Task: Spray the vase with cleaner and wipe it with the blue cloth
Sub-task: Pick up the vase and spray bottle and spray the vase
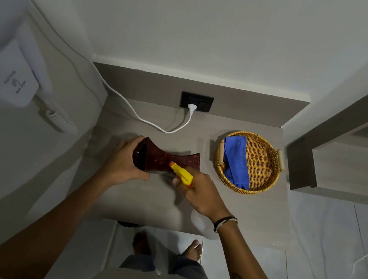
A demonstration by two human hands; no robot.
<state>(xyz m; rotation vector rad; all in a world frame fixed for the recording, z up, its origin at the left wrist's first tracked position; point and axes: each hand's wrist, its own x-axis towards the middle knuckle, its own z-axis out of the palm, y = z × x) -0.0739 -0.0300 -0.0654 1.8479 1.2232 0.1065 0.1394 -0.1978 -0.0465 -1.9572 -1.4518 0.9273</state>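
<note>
A dark red vase [163,157] with flared ends lies tipped on its side above the grey counter [144,200]. My left hand [124,161] grips its wide left end. My right hand [200,195] holds a spray bottle whose yellow head [181,174] points at the vase's middle, its nozzle almost touching the surface. The bottle's pale body [201,223] shows faintly below my wrist. The blue cloth [236,162] lies folded in a round wicker basket [266,179] to the right, apart from both hands.
A white cable [154,123] runs across the back of the counter to a plug in a black wall socket [196,102]. A wall-mounted hair dryer [12,78] with a coiled cord hangs at the left. A grey shelf unit [345,150] stands at the right. My bare feet are below the counter's front edge.
</note>
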